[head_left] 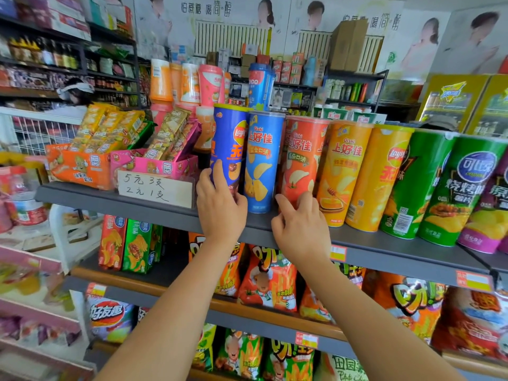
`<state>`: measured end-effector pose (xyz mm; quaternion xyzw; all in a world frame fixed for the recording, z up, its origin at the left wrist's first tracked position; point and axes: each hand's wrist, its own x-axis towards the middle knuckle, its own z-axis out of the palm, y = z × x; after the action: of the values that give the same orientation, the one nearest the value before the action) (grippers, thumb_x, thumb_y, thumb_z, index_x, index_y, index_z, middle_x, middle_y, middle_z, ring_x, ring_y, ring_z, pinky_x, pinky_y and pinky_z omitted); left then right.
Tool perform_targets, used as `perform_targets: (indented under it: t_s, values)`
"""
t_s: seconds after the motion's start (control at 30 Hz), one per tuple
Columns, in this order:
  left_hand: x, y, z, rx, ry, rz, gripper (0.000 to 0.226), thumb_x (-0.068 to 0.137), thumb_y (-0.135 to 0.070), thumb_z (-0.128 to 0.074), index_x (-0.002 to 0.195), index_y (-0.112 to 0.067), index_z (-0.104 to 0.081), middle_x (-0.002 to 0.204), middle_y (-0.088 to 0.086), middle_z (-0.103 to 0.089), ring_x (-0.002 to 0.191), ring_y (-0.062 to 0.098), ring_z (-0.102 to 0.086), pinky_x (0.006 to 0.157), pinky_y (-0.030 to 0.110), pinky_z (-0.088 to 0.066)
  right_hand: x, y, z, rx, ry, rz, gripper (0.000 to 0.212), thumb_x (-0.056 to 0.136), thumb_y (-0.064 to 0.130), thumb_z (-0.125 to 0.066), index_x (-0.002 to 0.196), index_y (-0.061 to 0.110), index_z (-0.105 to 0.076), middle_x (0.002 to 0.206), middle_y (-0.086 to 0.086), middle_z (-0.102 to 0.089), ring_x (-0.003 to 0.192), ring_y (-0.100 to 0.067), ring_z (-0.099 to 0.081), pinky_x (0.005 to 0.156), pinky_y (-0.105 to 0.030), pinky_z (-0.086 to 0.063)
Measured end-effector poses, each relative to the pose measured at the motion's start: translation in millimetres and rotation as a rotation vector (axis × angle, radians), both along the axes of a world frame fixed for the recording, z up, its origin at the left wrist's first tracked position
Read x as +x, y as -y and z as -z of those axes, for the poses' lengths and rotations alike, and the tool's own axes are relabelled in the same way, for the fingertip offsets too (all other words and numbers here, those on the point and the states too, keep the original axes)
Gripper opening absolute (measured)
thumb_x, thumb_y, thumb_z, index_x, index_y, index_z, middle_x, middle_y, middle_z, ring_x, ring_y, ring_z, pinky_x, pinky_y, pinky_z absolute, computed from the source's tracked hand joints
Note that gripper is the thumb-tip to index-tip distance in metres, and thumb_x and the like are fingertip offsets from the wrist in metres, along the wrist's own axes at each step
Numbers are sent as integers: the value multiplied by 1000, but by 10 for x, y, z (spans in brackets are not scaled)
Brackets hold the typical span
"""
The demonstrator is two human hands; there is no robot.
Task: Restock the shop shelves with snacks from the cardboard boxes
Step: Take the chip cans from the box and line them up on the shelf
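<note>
My left hand (220,204) is gripping the dark blue Lay's canister (229,141), standing upright at the left end of the canister row on the grey shelf (384,251). My right hand (301,226), fingers loosely curled, is touching the base of the red canister (302,158), two places right of it.

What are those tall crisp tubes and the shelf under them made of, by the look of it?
The dark blue tube the left hand grips looks like glossy printed cardboard with a plastic lid, judging by its sheen; I cannot be sure. The shelf looks like grey painted metal: thin, smooth, matte edge.
</note>
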<state>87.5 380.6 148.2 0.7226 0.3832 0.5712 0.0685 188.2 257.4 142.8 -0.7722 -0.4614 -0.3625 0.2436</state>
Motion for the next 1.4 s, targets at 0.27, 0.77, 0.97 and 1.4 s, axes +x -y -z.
perform_targets:
  t_s: [0.27,0.77,0.97,1.4]
  values:
    - [-72,86,44,-78,76,137,66,83,-10,-66,142,-2,-40,137,21,-42,123,35,-43,98,40,-43,8,14,16,56,8,-58,40,85,23,-51,120,9,-60,96,-16,-53,82,-33,-53,59,-39,-51]
    - [-1116,1247,824,-444,-690,374,16,100,-34,-51,100,-29,-67,100,-6,-68,81,15,-63,72,41,-55,-759,1250,1022,-203,-596,-538,12,90,15,-52,92,13,-63,75,1,-55,68,-21,-50,59,-35,-37]
    - [-1241,1863,1196,-681,-1032,555,24,102,-34,-52,111,-19,-69,98,-10,-59,86,10,-56,65,21,-42,-759,2011,1678,-491,-843,-458,15,97,17,-52,98,11,-66,77,-5,-62,67,-24,-54,67,-41,-47]
    - [-1691,1474,1376,-717,-859,661,25,100,-37,-53,116,-25,-68,115,-11,-63,102,11,-59,82,30,-47,-1235,1639,1488,-445,-912,-363,22,102,23,-48,105,15,-67,80,-14,-67,68,-29,-61,63,-40,-50]
